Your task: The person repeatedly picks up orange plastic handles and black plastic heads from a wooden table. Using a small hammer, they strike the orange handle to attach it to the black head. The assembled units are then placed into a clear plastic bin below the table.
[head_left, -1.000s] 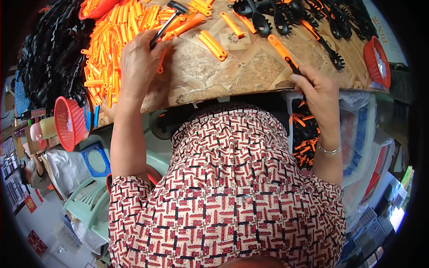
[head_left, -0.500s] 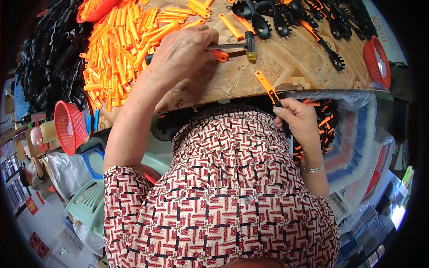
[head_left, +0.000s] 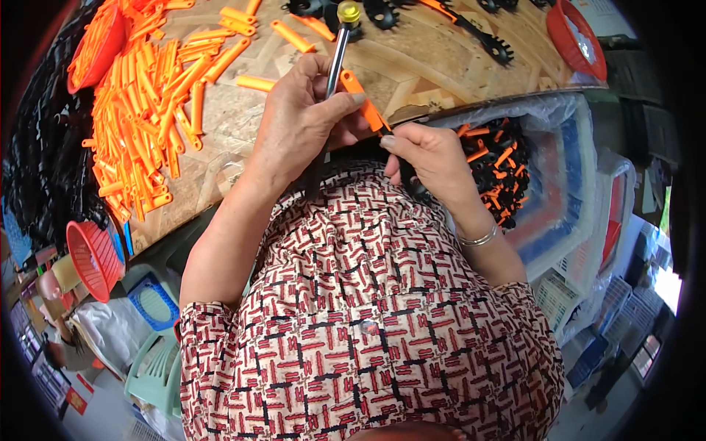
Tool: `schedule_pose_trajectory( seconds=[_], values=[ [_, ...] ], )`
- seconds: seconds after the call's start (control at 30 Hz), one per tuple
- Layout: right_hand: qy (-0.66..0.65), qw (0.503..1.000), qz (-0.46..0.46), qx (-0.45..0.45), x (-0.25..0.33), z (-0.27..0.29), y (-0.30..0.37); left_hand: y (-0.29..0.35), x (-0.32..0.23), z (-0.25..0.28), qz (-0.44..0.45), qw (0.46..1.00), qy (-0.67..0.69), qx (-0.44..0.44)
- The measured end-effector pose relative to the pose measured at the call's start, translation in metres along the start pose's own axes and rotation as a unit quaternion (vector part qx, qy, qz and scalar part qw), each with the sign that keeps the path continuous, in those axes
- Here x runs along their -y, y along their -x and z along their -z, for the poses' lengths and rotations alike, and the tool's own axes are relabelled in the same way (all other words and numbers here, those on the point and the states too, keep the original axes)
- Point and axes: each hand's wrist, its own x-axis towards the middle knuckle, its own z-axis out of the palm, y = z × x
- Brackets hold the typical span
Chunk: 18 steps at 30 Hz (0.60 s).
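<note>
My left hand [head_left: 298,117] is closed around a small hammer [head_left: 338,62], its metal shaft tilted up and its yellow-faced head [head_left: 348,15] above the table. The thumb and fingers of that hand also grip an orange handle [head_left: 365,104]. At the handle's lower end, my right hand [head_left: 434,158] pinches the black part of the same utensil. Most of that black part is hidden by my fingers and the dark gap below the table edge. To the left lies a heap of loose orange handles [head_left: 140,110].
Black utensils with orange handles [head_left: 478,37] lie along the far table. Red baskets stand at the right corner [head_left: 577,40], far left [head_left: 99,48] and lower left [head_left: 95,261]. Right of my lap, a plastic-lined box [head_left: 562,169] holds several black-and-orange pieces [head_left: 504,173].
My left hand has come down toward my right hand, and the hammer has swung from level to nearly upright. My left fingers now grip the orange handle; my right hand has moved left.
</note>
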Motion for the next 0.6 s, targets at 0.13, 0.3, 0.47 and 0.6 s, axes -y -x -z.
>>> schedule_pose_trajectory(
  seconds=[0.13, 0.3, 0.47, 0.6],
  values=[
    [-0.008, 1.000, -0.002, -0.008, 0.007, -0.004, 0.002, -0.002, 0.008, -0.008, 0.012, 1.000, 0.002, -0.003],
    [-0.028, 1.000, 0.001, 0.004, 0.002, -0.006, 0.000, 0.002, 0.005, -0.006, 0.027, 0.998, -0.048, -0.013],
    [-0.036, 0.999, -0.008, 0.001, 0.002, -0.006, 0.001, 0.005, 0.003, -0.005, 0.033, 0.999, -0.032, -0.025],
    [-0.050, 0.999, -0.020, 0.005, 0.009, -0.004, 0.002, 0.004, 0.004, -0.008, 0.024, 0.997, -0.069, -0.018]
  ],
)
